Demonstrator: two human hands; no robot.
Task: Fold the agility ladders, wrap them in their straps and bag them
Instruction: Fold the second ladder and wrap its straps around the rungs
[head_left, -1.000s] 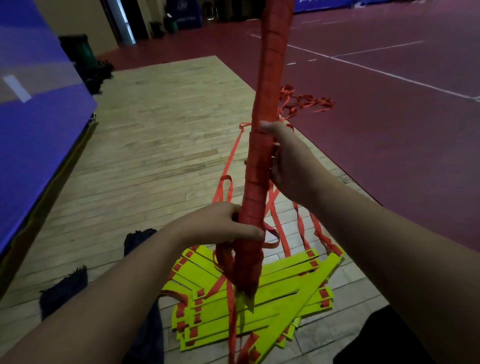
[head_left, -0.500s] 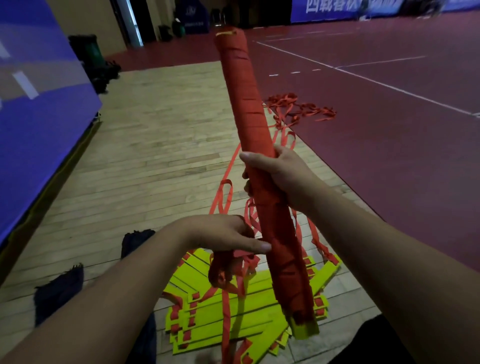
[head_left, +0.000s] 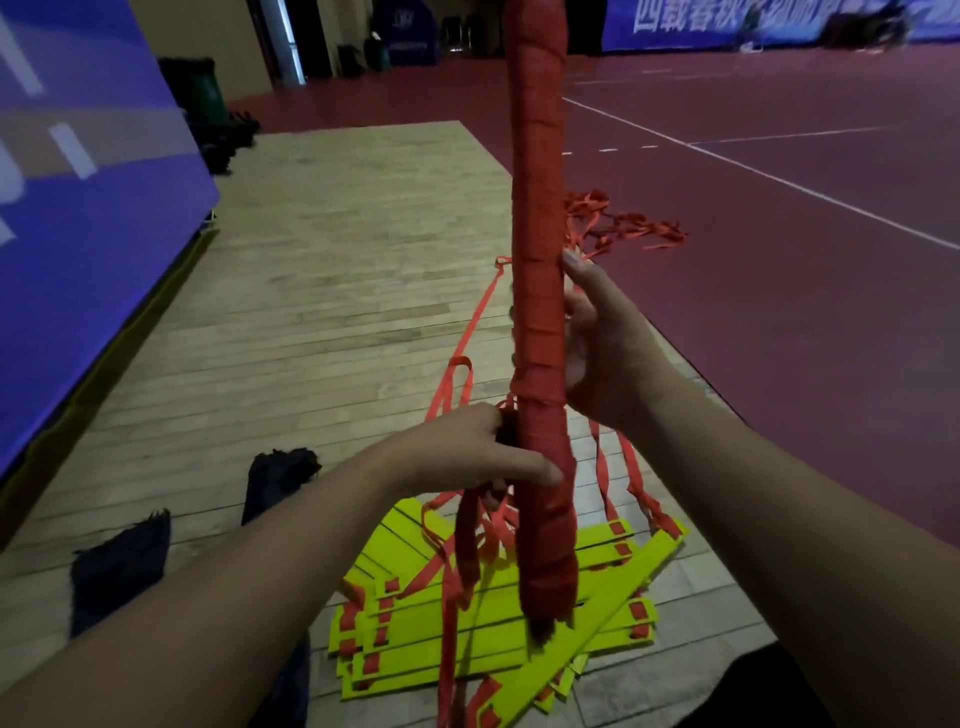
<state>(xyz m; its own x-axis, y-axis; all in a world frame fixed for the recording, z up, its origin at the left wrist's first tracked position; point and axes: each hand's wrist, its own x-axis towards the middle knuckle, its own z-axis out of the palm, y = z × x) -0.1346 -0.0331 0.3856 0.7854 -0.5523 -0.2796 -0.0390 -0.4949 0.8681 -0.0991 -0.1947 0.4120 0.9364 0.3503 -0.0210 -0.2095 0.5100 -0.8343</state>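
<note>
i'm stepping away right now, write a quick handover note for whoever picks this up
Left hand grips the lower part of the wrapped ladder, held upright; a loose strap tail hangs below it. Right hand holds its middle, thumb up along it.
Second ladder lies in a loose yellow stack on the floor, straps trailing away. Dark cloth, likely a bag, lies to the left.
Done: one ladder wrapped nearly full length.
Left: secure the tail, bag it, then fold, wrap and bag the other.

Left hand (head_left: 467, 457) grips the wrapped ladder (head_left: 535, 208) low; right hand (head_left: 605, 358) grips higher.
</note>
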